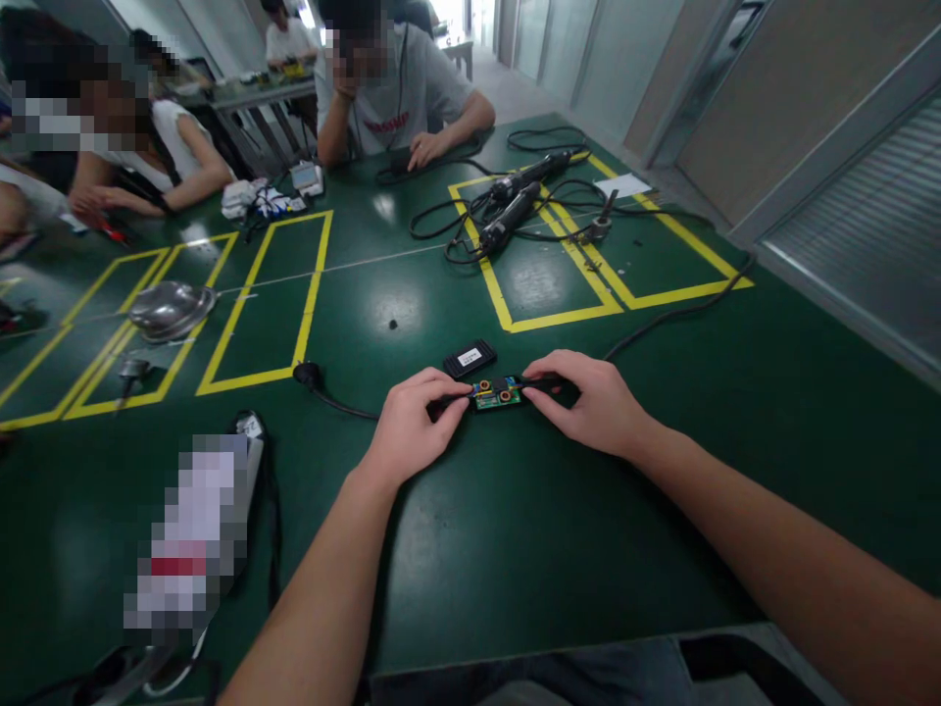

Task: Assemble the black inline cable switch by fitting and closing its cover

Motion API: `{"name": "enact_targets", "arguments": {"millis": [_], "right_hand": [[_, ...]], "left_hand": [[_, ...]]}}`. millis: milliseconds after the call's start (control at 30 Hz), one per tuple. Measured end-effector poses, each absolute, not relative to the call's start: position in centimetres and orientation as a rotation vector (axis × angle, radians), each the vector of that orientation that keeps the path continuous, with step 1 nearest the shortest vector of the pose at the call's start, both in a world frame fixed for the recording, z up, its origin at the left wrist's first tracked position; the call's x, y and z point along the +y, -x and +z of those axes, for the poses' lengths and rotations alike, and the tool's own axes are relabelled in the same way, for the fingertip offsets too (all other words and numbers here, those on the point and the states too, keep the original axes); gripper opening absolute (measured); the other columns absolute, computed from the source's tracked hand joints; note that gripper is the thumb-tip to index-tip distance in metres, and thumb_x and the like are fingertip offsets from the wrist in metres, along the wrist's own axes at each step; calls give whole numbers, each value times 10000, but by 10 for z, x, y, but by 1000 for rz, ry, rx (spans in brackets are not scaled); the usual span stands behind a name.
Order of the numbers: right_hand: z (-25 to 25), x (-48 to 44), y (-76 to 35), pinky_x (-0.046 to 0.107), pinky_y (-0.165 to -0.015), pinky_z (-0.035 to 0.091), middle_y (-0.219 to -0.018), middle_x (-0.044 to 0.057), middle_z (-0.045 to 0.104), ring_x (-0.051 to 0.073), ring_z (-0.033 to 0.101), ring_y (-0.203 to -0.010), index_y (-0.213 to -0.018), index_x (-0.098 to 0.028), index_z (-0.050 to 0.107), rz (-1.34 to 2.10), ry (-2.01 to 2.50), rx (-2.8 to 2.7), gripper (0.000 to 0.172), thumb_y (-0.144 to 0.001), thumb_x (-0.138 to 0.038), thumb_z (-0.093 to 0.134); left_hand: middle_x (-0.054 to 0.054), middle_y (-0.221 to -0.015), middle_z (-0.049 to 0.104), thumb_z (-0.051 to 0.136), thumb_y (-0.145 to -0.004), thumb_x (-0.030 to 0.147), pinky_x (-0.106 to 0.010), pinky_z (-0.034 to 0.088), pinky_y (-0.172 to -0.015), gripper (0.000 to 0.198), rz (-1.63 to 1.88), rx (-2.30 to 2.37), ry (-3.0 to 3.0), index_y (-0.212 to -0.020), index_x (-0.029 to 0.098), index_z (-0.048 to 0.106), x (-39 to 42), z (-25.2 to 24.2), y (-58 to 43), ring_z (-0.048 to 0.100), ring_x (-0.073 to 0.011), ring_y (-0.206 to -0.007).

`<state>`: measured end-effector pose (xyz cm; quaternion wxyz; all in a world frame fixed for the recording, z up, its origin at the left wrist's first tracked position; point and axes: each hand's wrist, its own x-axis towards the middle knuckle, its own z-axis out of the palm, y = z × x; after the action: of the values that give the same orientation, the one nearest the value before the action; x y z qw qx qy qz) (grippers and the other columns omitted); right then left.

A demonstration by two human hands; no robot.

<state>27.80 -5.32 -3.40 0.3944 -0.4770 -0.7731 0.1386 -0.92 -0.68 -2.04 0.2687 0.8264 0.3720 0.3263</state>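
A small circuit board point(498, 393) with copper coils lies in a black casing between my two hands. My left hand point(416, 422) pinches the black cable at the board's left end. At the right end, my right hand point(588, 400) has its thumb and fingers closed around the other black cable. Just behind the board rests a black ribbed cover point(469, 358) with a white label. The left cable runs to a black plug point(307, 374) on the green table.
Electric screwdrivers point(509, 216) with coiled cables lie at the back right. A metal bowl point(173, 309) stands at the left, with a power strip point(195, 534) nearer. Yellow tape point(563, 317) marks the green table point(456, 579). People point(401, 88) sit across it.
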Motion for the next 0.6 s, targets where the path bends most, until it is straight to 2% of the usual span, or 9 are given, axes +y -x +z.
{"name": "enact_targets", "arguments": {"millis": [133, 233, 400, 600], "right_hand": [[-33, -53, -279, 408, -759, 674, -985, 84, 844, 269, 804, -846, -1068, -243, 777, 333, 1151, -1983, 81, -1035, -196, 720], [-34, -50, -281, 425, -823, 696, -1007, 91, 850, 273, 816, -893, -1048, -243, 784, 339, 1119, -2001, 88, -1043, -184, 719], [-35, -50, -284, 452, -881, 708, -1019, 92, 862, 284, 827, -925, -1050, -242, 818, 391, 1126, -2005, 94, -1048, -196, 735], [-30, -52, -286, 454, -879, 709, -1025, 97, 866, 285, 833, -917, -1047, -241, 841, 465, 1170, -2006, 131, -1065, -214, 714]], "left_hand": [[-32, -918, 810, 765, -978, 143, -296, 605, -737, 162, 845, 1057, -2190, -1078, 214, 871, -9, -17, 9, 728, -170, -756], [-26, -903, 812, 758, -958, 119, -301, 580, -729, 135, 829, 1064, -2192, -1003, 215, 841, -9, -18, 11, 743, -177, -770], [-61, -1008, 851, 738, -1005, 146, -341, 620, -828, 132, 825, 970, -2185, -999, 216, 850, -7, -19, 14, 813, -215, -911], [-61, -1062, 869, 742, -1038, 148, -346, 643, -892, 154, 804, 945, -2203, -1046, 225, 875, -6, -17, 15, 833, -218, -958]]}}
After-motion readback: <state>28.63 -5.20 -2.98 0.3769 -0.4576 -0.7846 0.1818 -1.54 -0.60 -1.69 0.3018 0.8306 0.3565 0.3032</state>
